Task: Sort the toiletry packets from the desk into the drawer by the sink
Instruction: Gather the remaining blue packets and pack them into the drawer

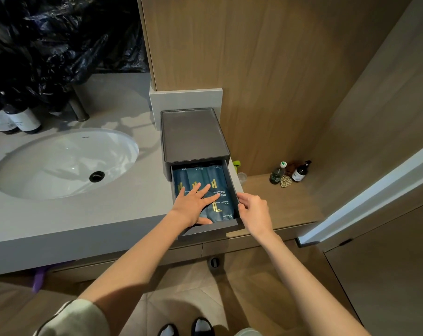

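Note:
A dark grey drawer box (193, 134) stands on the counter to the right of the sink, and its drawer (232, 190) is pulled out toward me. Several dark blue toiletry packets (216, 180) with gold print lie side by side inside it; one reads "shower cap". My left hand (193, 204) lies flat on the packets, fingers spread, pressing on them. The fingers of my right hand (251, 209) curl over the drawer's right wall near its front corner.
A white oval sink (65, 163) is set in the grey counter (123, 214) at left, with dark bottles (19, 120) and a black plastic bag (55, 40) behind it. Small bottles (300, 172) stand on a lower wooden shelf at right. A wooden wall rises behind.

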Demonstrator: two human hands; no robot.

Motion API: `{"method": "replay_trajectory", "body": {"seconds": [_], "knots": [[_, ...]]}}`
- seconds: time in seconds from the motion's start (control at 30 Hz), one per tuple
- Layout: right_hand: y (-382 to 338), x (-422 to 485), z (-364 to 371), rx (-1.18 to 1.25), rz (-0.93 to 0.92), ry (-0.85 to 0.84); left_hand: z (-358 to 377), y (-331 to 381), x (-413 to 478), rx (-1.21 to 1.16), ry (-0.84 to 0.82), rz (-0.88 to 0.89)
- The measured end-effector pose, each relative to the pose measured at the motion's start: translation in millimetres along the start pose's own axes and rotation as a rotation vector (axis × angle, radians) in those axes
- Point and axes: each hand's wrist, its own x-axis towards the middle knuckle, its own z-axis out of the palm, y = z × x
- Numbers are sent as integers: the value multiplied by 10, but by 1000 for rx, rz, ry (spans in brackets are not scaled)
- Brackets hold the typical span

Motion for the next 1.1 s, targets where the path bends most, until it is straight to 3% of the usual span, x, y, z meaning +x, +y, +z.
{"method": "replay_trajectory", "body": {"seconds": [0.2, 0.33, 0.53, 0.77, 1.1], "knots": [[-22, -23, -33, -56, -25, -23, -75, -81, -199, -41, 92, 35], [-392, -120, -59, -92, -215, -2, -238, -212, -663, -282, 383, -12], [-1272, -380, 248, 166, -388, -97, -192, -749, -1835, -672, 713, -209], [-2256, -1098, 1537, 345, -426, -274, 507, -1731, -3396, -1053, 891, -441], [-3659, -2075, 3397, 432, -378, -503, 1427, -3241, -5226, -1134, 946, -708]]}}
